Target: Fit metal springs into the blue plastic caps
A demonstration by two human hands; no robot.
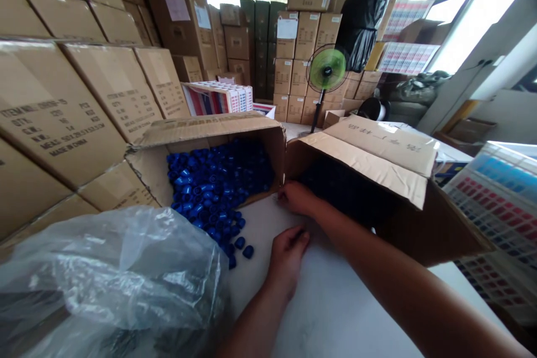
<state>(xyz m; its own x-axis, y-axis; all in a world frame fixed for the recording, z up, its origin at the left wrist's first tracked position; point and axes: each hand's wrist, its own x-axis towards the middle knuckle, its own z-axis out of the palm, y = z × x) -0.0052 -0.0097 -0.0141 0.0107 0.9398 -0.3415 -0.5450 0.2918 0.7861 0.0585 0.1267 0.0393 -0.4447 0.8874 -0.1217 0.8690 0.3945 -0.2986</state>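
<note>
- The blue caps (205,184) lie heaped in the cap box (210,127) and spill from its open front
- The left hand (289,257) is in front of the cap box, to the right of the spill; its fingers curl in with the thumb close, and the gap is dark, so I cannot tell if it has hold of anything
- The right hand (298,198) is by the cap box's near right corner; its fingers are bent and blurry, so I cannot tell how far open they are or what they hold
- Small round caps may roll, so a soft pinch and low, slow hands should work best
- The pale table (335,313) runs out in front of the cap box
- A clear bag (138,274) is in front of the cap box, on the left
- A dark box (381,145) is just beside the cap box, on the right
- A green fan (328,69) stands behind the cap box, and cartons (37,106) are stacked to its left
</note>
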